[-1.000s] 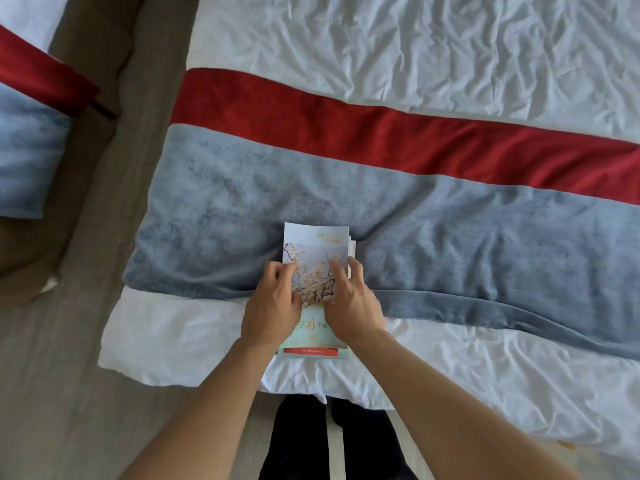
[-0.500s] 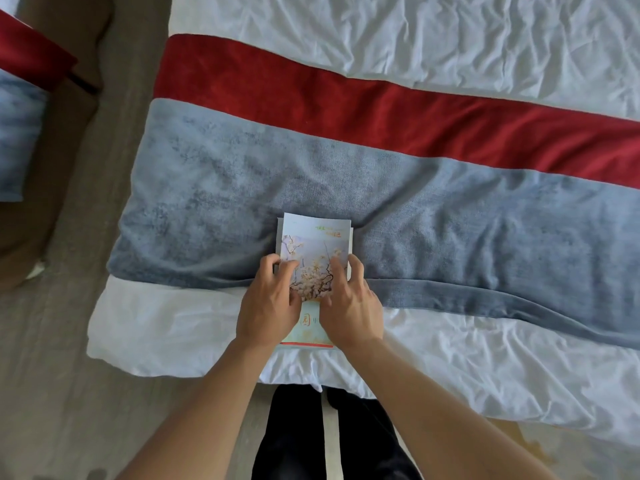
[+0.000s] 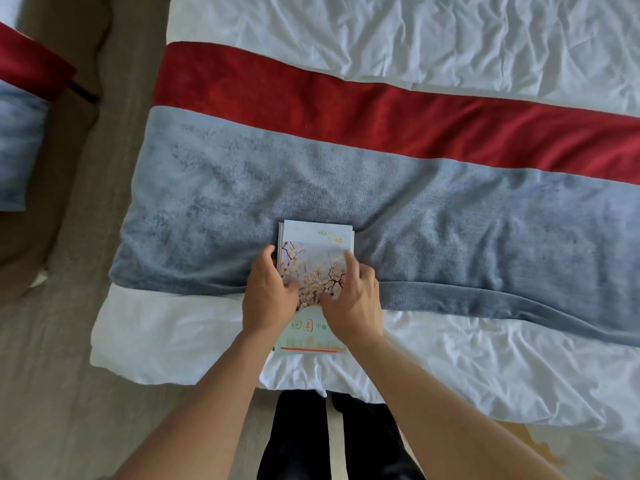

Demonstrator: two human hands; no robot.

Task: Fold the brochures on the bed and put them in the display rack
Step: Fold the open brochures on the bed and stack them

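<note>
**Brochures under both hands at the foot of the bed**

The brochures [image 3: 317, 244], a small pile of glossy folded paper leaflets with a blossom photo and a pale green lower panel on the top cover, lie on the bed [image 3: 450, 39], half on the grey-blue plush runner [image 3: 485, 216] and half on the white crumpled sheet [image 3: 485, 358] near its edge. I see extra paper edges showing along the pile's left and right sides, so the leaves are not quite flush.

My left hand [image 3: 266, 299] rests at the pile's left edge, its fingers [image 3: 268, 254] curled along that edge and the thumb lying on the cover. My right hand [image 3: 353, 303] lies flat on the cover's right half, its fingers [image 3: 351, 259] straight and slightly spread, pressing down on the paper. The thumbs almost meet over the blossom picture.

Beyond the grey-blue band runs a dark red velvet stripe [image 3: 381, 116]. Dark trousers [image 3: 301, 441] show below the bed's edge, over a brown floor [image 3: 86, 393].
</note>
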